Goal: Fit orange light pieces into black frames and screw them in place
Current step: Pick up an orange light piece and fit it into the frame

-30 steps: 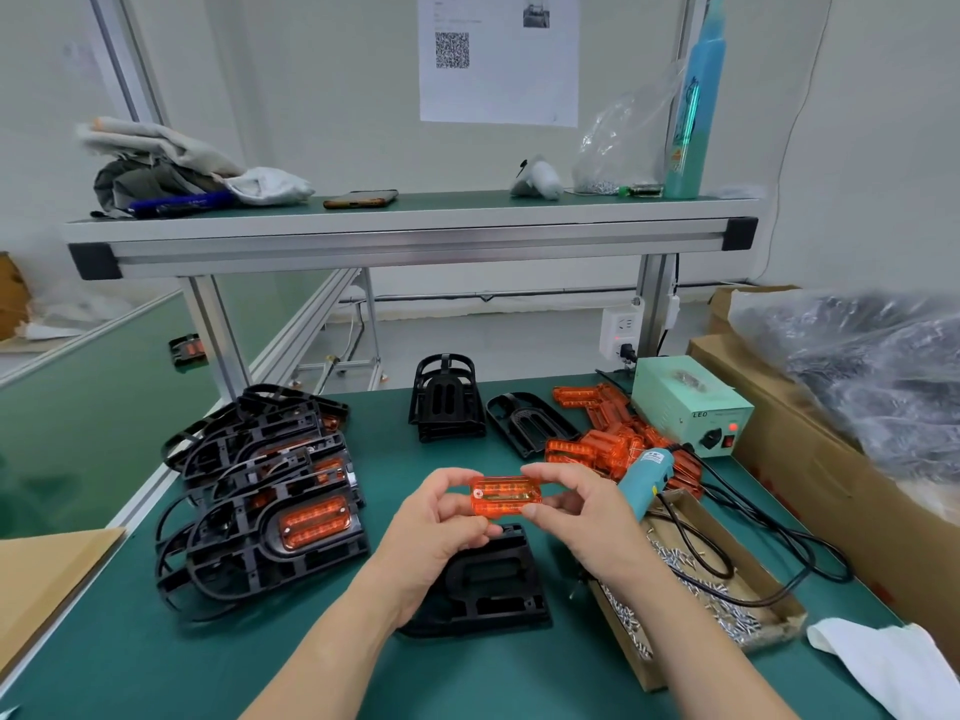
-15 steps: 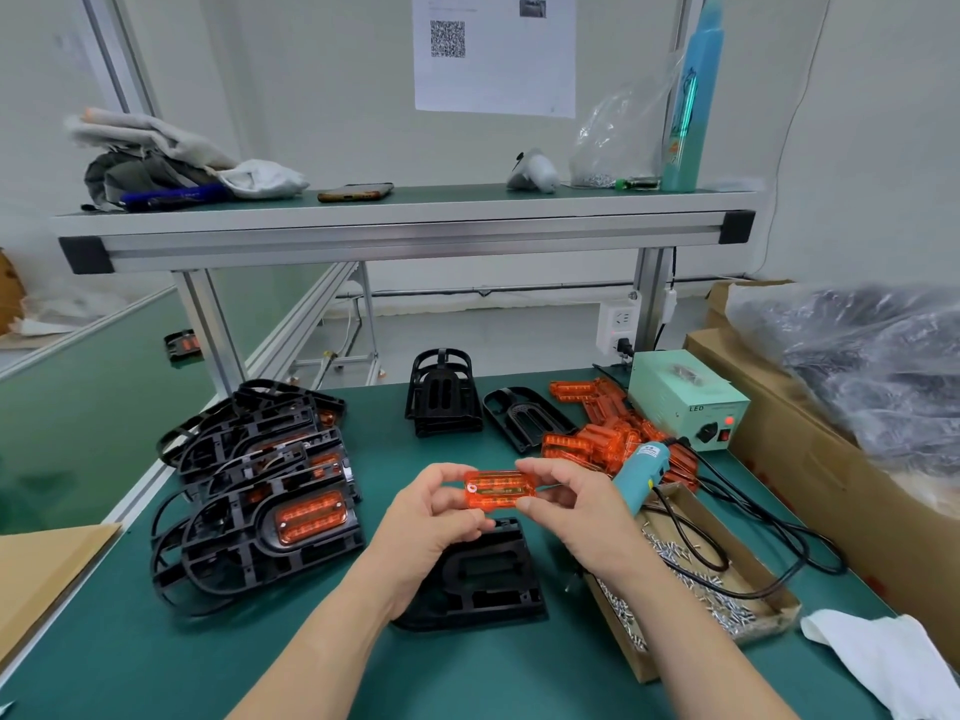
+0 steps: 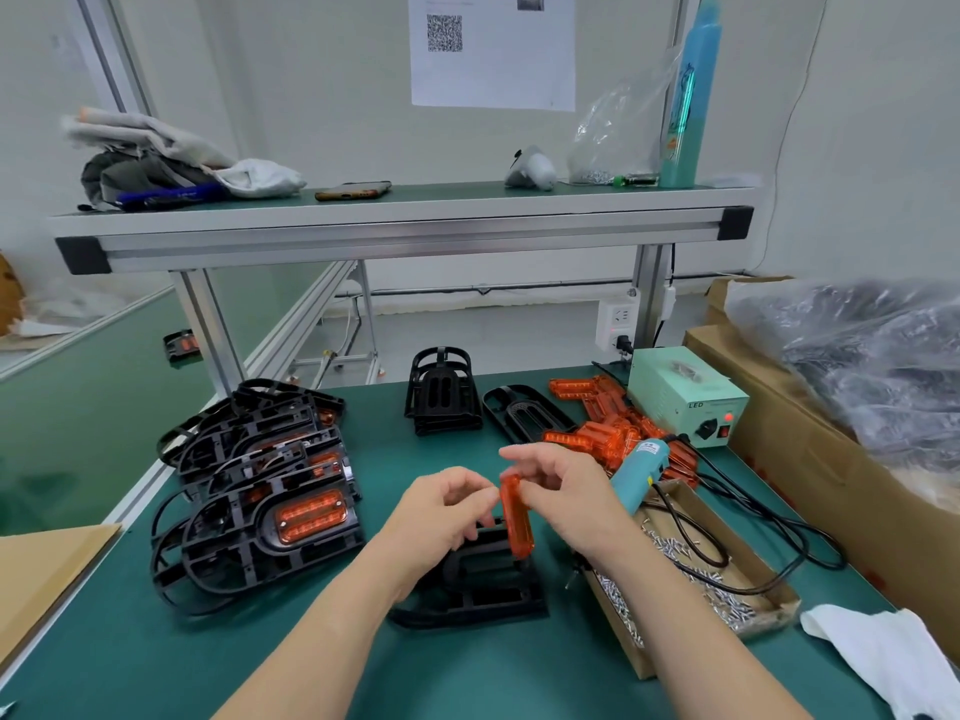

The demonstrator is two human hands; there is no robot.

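An orange light piece (image 3: 516, 517) stands on end, upright, just above an empty black frame (image 3: 480, 584) lying on the green table. My right hand (image 3: 569, 496) pinches the piece near its top. My left hand (image 3: 441, 517) touches its left side with curled fingers; whether it grips is unclear. A pile of orange light pieces (image 3: 608, 433) lies behind my right hand. Finished black frames with orange lights (image 3: 265, 501) are stacked at the left. A teal electric screwdriver (image 3: 641, 472) rests on the screw box.
A cardboard box of screws (image 3: 696, 574) sits right of the frame, with black cables across it. A green power supply (image 3: 685, 397) stands behind it. Two more black frames (image 3: 441, 392) lie at the back. A white cloth (image 3: 883, 652) and large cartons (image 3: 810, 459) are at the right.
The orange piece was held level between both hands; it has now been turned upright and lowered towards the black frame. The camera has shifted slightly.
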